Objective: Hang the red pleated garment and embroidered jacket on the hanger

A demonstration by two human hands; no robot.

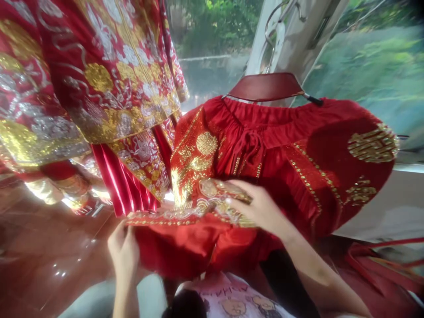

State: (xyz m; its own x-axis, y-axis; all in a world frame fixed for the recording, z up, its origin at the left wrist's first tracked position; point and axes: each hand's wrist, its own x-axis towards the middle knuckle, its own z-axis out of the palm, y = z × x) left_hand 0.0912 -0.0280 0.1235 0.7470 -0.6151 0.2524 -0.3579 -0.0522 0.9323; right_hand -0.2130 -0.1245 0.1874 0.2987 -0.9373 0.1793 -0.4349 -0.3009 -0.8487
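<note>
watching remotely, i see the red garment already on its hanger, right of centre; the gold-trimmed cloth, lower centre, is not yet released: left hand fingers clamp its edge, right hand fingers its embroidered fold.

We see a bright scene lit by daylight from the window behind, where the foliage looks washed out and hazy. Sequins on the jacket glitter, and a sheen streaks the pleats. On the hanging garment, we find deep shadow in the inner folds and a dark patch across the right side. Small glare spots dot the floor. The left hand and right hand are lit but soft-edged. Toward the borders we notice smeared, stretched detail; the top right corner darkens, and the shirt lettering is blurred.
</note>
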